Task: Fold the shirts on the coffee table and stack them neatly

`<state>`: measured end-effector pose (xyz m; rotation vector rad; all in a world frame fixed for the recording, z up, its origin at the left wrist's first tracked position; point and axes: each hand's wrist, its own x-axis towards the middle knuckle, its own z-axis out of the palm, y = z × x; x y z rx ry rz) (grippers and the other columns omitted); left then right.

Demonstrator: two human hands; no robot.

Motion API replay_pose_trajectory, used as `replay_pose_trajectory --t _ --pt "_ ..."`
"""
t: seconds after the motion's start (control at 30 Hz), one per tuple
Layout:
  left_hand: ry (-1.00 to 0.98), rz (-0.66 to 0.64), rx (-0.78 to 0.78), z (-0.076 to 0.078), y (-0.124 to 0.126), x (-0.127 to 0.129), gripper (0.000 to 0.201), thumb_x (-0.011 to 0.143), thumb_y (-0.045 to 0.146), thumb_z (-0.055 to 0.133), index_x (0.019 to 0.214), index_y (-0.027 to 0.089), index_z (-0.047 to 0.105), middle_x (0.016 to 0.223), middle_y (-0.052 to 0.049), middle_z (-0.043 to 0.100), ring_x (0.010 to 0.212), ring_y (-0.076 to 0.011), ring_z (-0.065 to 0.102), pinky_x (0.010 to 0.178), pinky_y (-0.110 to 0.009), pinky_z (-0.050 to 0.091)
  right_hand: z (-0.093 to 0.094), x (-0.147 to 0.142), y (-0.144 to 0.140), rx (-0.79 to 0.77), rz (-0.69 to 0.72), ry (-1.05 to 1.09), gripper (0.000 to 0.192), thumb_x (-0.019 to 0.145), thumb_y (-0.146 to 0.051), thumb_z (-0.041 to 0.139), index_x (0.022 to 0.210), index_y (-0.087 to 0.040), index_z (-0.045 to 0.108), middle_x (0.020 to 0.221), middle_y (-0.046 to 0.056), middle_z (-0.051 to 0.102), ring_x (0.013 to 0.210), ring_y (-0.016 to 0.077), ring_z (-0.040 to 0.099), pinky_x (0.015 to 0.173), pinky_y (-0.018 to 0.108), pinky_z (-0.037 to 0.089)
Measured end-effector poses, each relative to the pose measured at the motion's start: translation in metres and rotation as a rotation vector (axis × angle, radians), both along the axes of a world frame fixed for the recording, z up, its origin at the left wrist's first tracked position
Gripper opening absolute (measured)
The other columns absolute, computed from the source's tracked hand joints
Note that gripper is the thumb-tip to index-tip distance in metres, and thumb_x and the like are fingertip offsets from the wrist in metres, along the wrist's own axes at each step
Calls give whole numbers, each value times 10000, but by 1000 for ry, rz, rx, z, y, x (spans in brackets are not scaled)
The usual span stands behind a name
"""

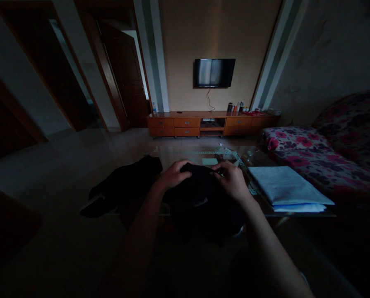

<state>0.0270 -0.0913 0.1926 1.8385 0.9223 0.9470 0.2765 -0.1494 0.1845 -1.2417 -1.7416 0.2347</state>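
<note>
Between my hands is a piece of black cloth [193, 188], probably a garment; the dim light hides its exact kind. My left hand [175, 174] grips its upper left edge, thumb on the near side. At the upper right edge, my right hand [230, 176] pinches the cloth between thumb and fingers. The dark fabric hangs down over the near edge of the glass table [169, 153]. Another heap of black cloth [126, 182] lies on the table to the left, one end reaching past the near left edge.
Folded pale blue-grey fabric [290, 186] lies on the table's right side. A small glass [249, 155] stands behind it. The floral sofa [306, 145] flanks the table on the right. Across the floor is a wooden TV cabinet [186, 123] below a wall-mounted television [214, 73].
</note>
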Motion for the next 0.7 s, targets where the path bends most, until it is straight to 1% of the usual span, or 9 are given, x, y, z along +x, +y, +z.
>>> replay_pose_trajectory --t 0.07,0.17,0.23,0.33,0.43,0.5,0.57,0.63,0.7 --pt "-30 46 27 0 2 2 287 736 273 759 1019 224 762 1015 -54 750 967 -269 690 882 -359 530 1 1 -1 -54 0 42 99 846 -296 655 885 -220 707 900 47 727 808 202 665 761 322 509" --pt "-77 135 153 0 5 7 253 752 283 776 994 217 745 1037 -68 729 1014 -259 669 939 -358 507 2 3 -4 -127 45 85 127 871 -341 641 904 -221 668 873 35 729 797 199 675 732 302 494" --pt "-72 160 219 0 6 10 235 781 281 752 1006 217 729 1016 -58 716 1018 -245 657 952 -347 494 3 3 -5 -137 78 63 126 897 -343 611 929 -224 636 885 30 715 823 196 670 741 296 484" --pt "-74 167 214 -1 6 12 203 820 296 709 1007 216 701 935 -36 704 927 -226 661 880 -325 505 3 2 -6 -124 109 46 122 917 -342 582 954 -227 597 918 28 694 855 188 656 775 298 479" --pt "-85 217 247 -2 7 13 185 832 303 696 993 216 675 909 -32 690 899 -223 658 843 -311 504 2 0 -5 -168 126 103 193 903 -403 614 970 -225 581 930 31 690 827 182 650 747 294 490" --pt "-67 255 306 -1 6 12 173 855 302 669 1005 218 659 921 -33 683 909 -223 653 851 -310 498 0 1 -5 -235 151 126 271 879 -443 648 1028 -222 599 919 30 698 785 178 647 697 287 495" --pt "-48 312 370 2 5 11 156 877 294 637 1015 222 644 930 -30 674 914 -218 646 863 -306 487 -3 4 -4 -301 196 97 319 840 -440 693 1060 -215 635 885 23 705 747 174 640 655 275 492" --pt "-49 409 425 6 5 9 142 882 277 617 1013 226 633 929 -23 664 911 -213 636 873 -300 476 -7 9 -4 -353 237 29 274 804 -387 717 1007 -206 683 853 17 709 730 167 634 639 265 487" --pt "-52 505 459 10 5 6 138 874 260 612 1007 227 626 923 -19 658 908 -213 629 882 -299 468 -11 14 -4 -392 253 -19 181 786 -315 694 923 -199 716 829 14 712 726 161 633 641 260 482"
